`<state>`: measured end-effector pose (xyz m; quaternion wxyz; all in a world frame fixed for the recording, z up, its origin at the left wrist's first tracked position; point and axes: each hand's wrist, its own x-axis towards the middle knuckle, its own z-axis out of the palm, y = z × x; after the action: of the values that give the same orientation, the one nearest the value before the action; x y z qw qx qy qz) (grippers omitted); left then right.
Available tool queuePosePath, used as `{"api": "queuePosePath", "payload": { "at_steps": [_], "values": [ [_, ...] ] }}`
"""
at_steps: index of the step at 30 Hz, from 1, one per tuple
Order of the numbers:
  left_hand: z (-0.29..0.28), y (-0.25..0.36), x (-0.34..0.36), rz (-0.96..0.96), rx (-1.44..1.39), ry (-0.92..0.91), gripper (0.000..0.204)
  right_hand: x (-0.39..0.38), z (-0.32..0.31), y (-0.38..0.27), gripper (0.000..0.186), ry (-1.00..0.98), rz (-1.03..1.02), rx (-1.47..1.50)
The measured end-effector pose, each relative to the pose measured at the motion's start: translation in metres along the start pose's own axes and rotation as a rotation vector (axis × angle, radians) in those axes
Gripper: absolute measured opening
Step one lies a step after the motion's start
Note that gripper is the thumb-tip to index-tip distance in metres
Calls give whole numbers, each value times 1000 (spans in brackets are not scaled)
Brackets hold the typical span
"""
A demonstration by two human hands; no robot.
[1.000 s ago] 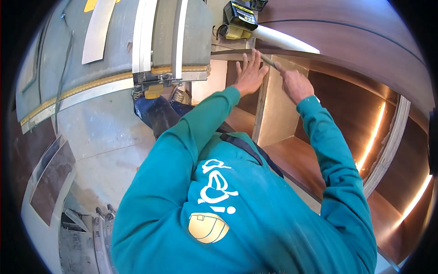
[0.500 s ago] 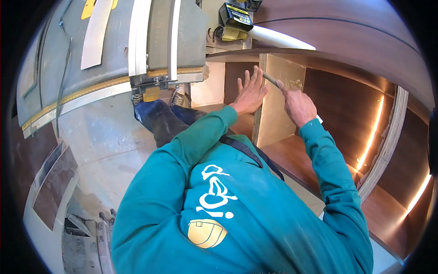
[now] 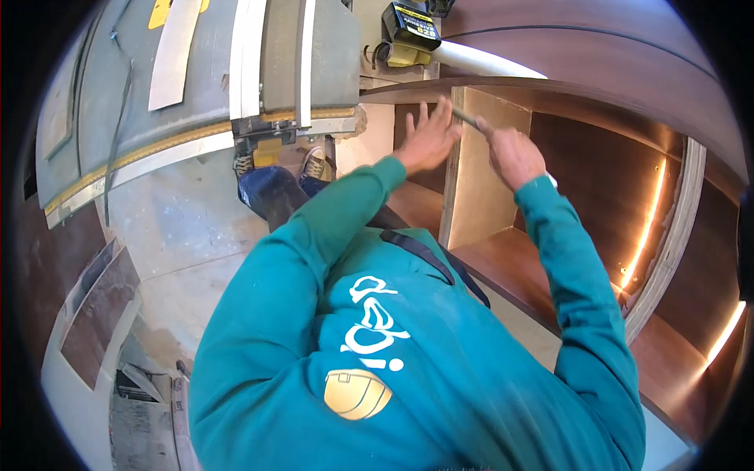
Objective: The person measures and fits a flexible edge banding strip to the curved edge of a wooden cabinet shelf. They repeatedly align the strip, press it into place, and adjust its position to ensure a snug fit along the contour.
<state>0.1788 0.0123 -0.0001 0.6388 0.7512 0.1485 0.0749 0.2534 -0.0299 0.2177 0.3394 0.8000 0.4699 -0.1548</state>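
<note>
My right hand (image 3: 516,159) is closed around one end of a slim greyish flat file (image 3: 466,118). The file slants up to the left along the rim of a brown curved cabinet, by the top of an upright plywood divider (image 3: 452,184). My left hand (image 3: 428,144) is open, its fingers spread and fingertips beside the file's far end; whether they press on it I cannot tell. Directly beyond both hands runs the curved brown edge panel (image 3: 581,105) of the cabinet. The file's grip end is hidden in my right hand.
Lit strips (image 3: 649,224) glow inside the brown compartments at right. A grey machine table (image 3: 208,86) with a metal rail stands at far left. Beyond the cabinet are a dark box (image 3: 411,27), a yellow tape roll (image 3: 402,55) and a white tube (image 3: 487,60). Offcut panels (image 3: 98,318) lean at lower left.
The whole view has shifted slightly. My right hand has moved a little forward with the file, and my left hand has stayed beside the file's far end.
</note>
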Motion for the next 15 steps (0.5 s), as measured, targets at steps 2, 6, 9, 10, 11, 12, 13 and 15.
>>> {"api": "queuePosePath", "payload": {
  "at_steps": [2,6,9,10,11,12,13,15],
  "values": [
    [11,19,-32,-17,-31,-64,84,-34,-1,-7,62,-51,39,-6],
    [31,30,-63,-63,-78,-105,85,-66,20,-6,66,-25,36,-13],
    [33,17,-43,-97,-5,-48,86,-44,23,-5,67,-66,35,21],
    [28,9,-31,-101,-15,-5,86,-28,23,-5,66,-48,24,24],
    [19,3,-20,-105,-33,28,85,-12,23,-6,66,-41,21,28],
    [10,-2,-6,-105,-46,67,85,5,23,-3,66,-25,16,30],
    [2,-7,7,-101,-32,77,85,21,24,1,65,-2,5,28],
    [-10,-17,27,-104,-6,100,84,46,29,8,65,41,-27,26]
  ]
}}
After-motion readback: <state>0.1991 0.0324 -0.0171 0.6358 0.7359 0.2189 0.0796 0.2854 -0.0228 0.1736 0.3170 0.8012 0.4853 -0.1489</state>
